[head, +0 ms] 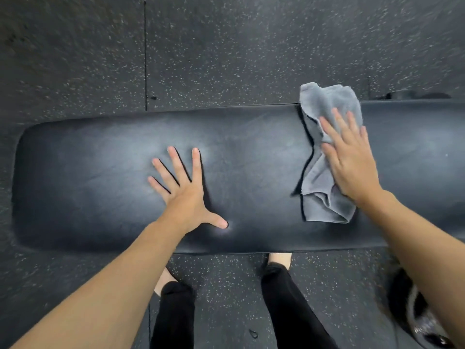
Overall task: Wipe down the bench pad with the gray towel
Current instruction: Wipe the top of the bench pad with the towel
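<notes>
Bench pad (100,185), black and slightly glossy, runs across the view from a rounded end on the left to past the right edge, with speckled dark rubber floor (226,46) all around it. On the pad's right part lies the gray towel (324,182), crumpled and loosely folded, stretching from the pad's far edge, where a corner hangs just over it, down toward the near side. The right hand (349,159) lies flat on top of the towel, palm down, fingers straight and a little spread, pressing it onto the pad rather than gripping it. The left hand (186,187) rests on the bare middle of the pad, well apart from the towel, palm down with fingers fanned wide and thumb stuck out to the side, holding nothing. Below the pad's near edge stand the person's legs in black trousers (284,298), feet partly tucked under the pad. At the lower right sits a dark, blurred object (415,313), possibly a bag or shoe.
</notes>
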